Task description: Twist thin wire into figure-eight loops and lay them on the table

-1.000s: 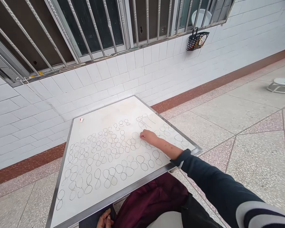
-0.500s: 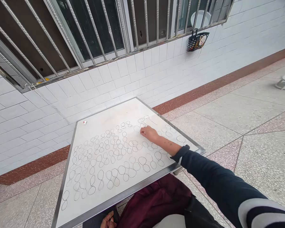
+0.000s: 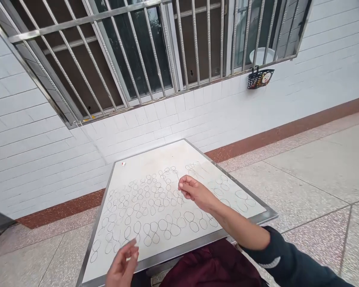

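Note:
My right hand (image 3: pixel 193 193) is pinched closed over the middle of a white board table (image 3: pixel 151 157). At its fingertips a thin dark loop of wire or cord (image 3: pixel 177 175) shows, very fine against the white. My left hand (image 3: pixel 124 263) is raised at the table's near edge, thumb and fingers apart, with nothing visible in it. Rows of thin dark figure-eight loops (image 3: pixel 151 233) cover much of the board. Near the far side, to the right, lie several loose thin strands (image 3: pixel 202 170).
A small red and white object (image 3: pixel 123 164) sits by the table's far left corner. Behind is a white tiled wall (image 3: pixel 197 107) with a barred window (image 3: pixel 143 52). A patterned black basket (image 3: pixel 259 79) hangs beneath the bars. Maroon cloth (image 3: pixel 209 265) covers my lap.
My right hand has lifted off the board with a thin dark loop at its fingertips. My left hand has come up from my lap to the table's near edge. The view has tilted upward.

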Tool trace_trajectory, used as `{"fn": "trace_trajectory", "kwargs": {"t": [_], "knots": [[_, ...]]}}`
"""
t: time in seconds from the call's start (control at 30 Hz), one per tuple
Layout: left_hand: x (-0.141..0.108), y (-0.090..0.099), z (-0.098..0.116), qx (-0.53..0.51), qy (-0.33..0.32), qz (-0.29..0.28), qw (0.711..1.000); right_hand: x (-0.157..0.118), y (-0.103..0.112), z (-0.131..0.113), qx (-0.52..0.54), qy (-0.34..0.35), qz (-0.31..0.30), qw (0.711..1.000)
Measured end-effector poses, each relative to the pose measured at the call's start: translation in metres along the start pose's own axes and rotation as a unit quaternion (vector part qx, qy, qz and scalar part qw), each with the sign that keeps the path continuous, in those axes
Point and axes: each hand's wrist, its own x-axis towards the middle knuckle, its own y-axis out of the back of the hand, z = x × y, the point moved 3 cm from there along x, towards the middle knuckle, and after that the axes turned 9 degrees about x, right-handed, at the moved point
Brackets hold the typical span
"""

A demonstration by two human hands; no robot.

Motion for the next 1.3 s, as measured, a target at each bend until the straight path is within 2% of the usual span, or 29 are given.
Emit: {"fn": "trace_trajectory", "kwargs": {"t": [0.1,0.13,0.2,0.37,0.5,0.63,0.73,0.93,1.13,1.3], "knots": [[0.001,-0.015,0.069,-0.094,-0.071,-0.061,0.991,-0.033,-0.046,-0.003,0.147,-0.064,-0.059,0.985],[-0.001,-0.022,0.082,-0.136,-0.087,-0.074,0.984,-0.043,-0.058,-0.003,0.171,-0.080,-0.065,0.980],[-0.006,-0.035,0.092,-0.157,-0.094,-0.064,0.981,-0.059,-0.077,-0.001,0.194,-0.101,-0.070,0.973],[-0.032,-0.050,0.072,-0.206,-0.084,-0.036,0.974,-0.088,-0.100,0.009,0.187,-0.121,-0.083,0.971],[-0.041,-0.046,0.060,-0.250,-0.063,0.024,0.966,-0.100,-0.110,0.014,0.171,-0.118,-0.117,0.971],[-0.044,-0.038,0.060,-0.316,-0.052,0.067,0.945,-0.105,-0.118,0.018,0.152,-0.141,-0.142,0.968],[-0.049,-0.034,0.061,-0.330,-0.042,0.062,0.941,-0.109,-0.122,0.021,0.141,-0.158,-0.163,0.964],[-0.061,-0.030,0.059,-0.321,-0.071,-0.004,0.944,-0.117,-0.123,0.027,0.156,-0.183,-0.156,0.958],[-0.062,-0.028,0.050,-0.279,-0.059,0.044,0.957,-0.119,-0.124,0.027,0.105,-0.166,-0.186,0.963],[-0.062,-0.029,0.050,-0.276,-0.062,0.028,0.959,-0.116,-0.122,0.024,0.055,-0.134,-0.172,0.974]]}}
